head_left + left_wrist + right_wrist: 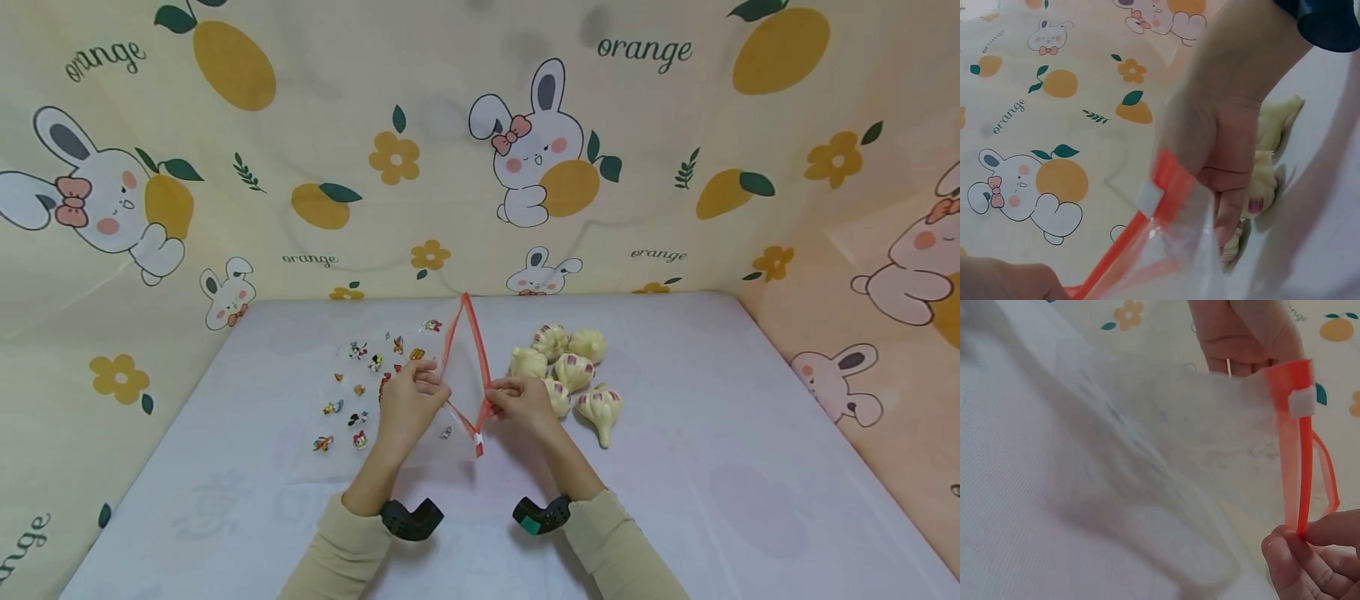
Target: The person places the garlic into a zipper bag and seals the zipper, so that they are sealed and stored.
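A clear slider zip bag (pixel 427 446) printed with small cartoon figures lies toward the left, its red-edged mouth (pixel 481 350) raised and spread into a diamond. My left hand (pixel 411 400) pinches the left side of that mouth. On the opposite side, my right hand (pixel 525 404) grips the red strip between thumb and fingers, as the right wrist view shows with the right hand (pixel 1310 562) below the white slider (pixel 1302 403). Garlic bulbs (pixel 575 372), several of them, sit just beyond and right of my right hand; one is partly hidden by it.
A white-covered table (pixel 712 467) carries everything. Behind it and at both sides hangs a cream cloth (pixel 450 67) with rabbits and oranges. Dark wrist cameras (pixel 412 520) are worn at both cuffs.
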Action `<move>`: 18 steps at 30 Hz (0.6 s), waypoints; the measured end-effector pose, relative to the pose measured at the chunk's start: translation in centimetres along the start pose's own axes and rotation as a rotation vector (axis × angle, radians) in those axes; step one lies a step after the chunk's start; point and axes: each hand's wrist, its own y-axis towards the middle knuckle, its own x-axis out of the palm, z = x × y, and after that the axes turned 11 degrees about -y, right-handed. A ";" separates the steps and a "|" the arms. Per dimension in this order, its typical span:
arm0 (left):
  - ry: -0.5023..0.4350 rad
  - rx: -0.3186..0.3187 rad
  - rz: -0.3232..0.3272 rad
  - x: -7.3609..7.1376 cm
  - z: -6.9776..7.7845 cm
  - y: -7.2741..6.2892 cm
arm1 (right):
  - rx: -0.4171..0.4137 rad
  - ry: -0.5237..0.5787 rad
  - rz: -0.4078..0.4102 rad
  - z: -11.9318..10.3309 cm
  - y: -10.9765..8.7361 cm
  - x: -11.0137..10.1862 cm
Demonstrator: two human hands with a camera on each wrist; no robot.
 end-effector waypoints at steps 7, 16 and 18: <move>-0.045 0.082 0.081 -0.7 0.0 0.3 | 0.008 0.006 -0.003 -0.2 0.0 -0.2; -0.087 0.078 0.089 -0.6 0.2 0.4 | -0.066 -0.100 0.041 -0.5 -0.4 -0.5; -0.100 0.081 0.088 -0.6 0.2 0.4 | -0.106 -0.144 0.063 -0.6 -0.7 -0.8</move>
